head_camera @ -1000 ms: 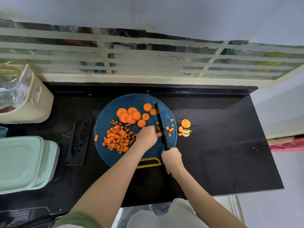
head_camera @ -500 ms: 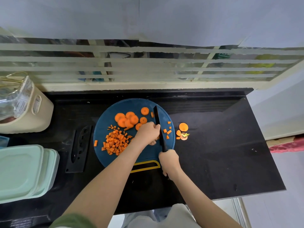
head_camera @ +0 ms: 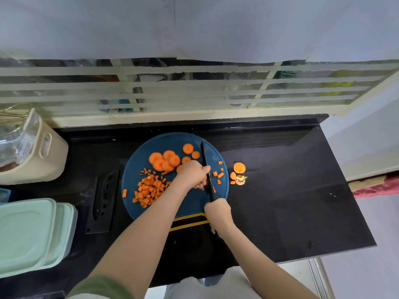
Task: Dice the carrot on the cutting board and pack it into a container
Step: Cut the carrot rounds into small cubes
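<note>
Containers sat at the left of the black counter [head_camera: 280, 201]: two mint-green boxes [head_camera: 28, 234], one overlapping the other, both with lids on, so their insides could not be seen. Farther back, one cream basket [head_camera: 54, 160] held a crinkled clear plastic bag [head_camera: 19, 139] (what lay in the bag was too blurred to name). One black knife sheath [head_camera: 103, 201] lay flat between the boxes and the round blue cutting board [head_camera: 172, 141]. All the carrot was out on the board or the counter. At the board's far side were about nine carrot rounds [head_camera: 166, 160], several overlapping, and at its left a heap of diced carrot [head_camera: 151, 188] too many to count, with one cube just off its left edge. Some six loose cubes [head_camera: 218, 174] lay right of the blade. On the counter beside the board's right edge were two more slices [head_camera: 239, 167], one large and one small, plus one carrot top [head_camera: 240, 180] with a green stub. The left hand [head_camera: 192, 175] had its fingers curled down over a carrot piece [head_camera: 204, 184], mostly hidden, pressed right beside the blade. The right hand [head_camera: 218, 214] was wrapped round the handle of one black knife [head_camera: 206, 165], whose blade crossed the board pointing away from the person.
</note>
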The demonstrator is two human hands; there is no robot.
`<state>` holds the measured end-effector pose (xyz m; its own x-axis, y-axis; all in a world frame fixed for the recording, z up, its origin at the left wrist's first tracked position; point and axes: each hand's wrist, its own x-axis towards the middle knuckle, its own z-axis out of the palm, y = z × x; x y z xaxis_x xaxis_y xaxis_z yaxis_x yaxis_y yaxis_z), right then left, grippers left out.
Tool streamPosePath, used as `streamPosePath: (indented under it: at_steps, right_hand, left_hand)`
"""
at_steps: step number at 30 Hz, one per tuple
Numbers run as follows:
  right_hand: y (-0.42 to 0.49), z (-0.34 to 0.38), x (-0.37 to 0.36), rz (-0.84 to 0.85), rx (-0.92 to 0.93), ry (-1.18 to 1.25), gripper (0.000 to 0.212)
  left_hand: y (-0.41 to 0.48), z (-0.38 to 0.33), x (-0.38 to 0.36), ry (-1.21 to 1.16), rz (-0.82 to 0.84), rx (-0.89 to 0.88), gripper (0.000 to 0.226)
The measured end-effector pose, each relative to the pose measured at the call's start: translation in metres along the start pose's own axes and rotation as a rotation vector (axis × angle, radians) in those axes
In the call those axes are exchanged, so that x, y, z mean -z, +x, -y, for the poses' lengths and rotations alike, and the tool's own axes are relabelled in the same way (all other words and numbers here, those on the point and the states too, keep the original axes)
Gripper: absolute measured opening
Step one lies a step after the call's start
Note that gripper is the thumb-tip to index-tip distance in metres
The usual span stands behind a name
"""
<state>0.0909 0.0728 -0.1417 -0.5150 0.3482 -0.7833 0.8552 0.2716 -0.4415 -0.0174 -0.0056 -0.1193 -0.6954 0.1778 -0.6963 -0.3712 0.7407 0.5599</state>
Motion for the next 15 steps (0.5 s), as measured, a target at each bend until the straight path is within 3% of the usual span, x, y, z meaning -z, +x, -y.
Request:
streamPosePath:
  at_steps: [5,12,15]
  right_hand:
    - [0.004,0.005,0.002,0.011,0.022,0.018,0.028]
    - [-0.004,0.016,0.039,0.268,-0.004,0.369,0.026]
    - [-0.013,0.013,0.053,0.393,0.08,0.461,0.035]
  left_hand:
    - [0.0,-0.003,-0.004,0.003,-0.053,-0.018,0.047]
    - [-0.01,0.015,-0.012,-0.054,-0.247,-0.11,0.038]
    - [-0.017,0.018,-0.013,-0.239,-0.189,-0.08,0.043]
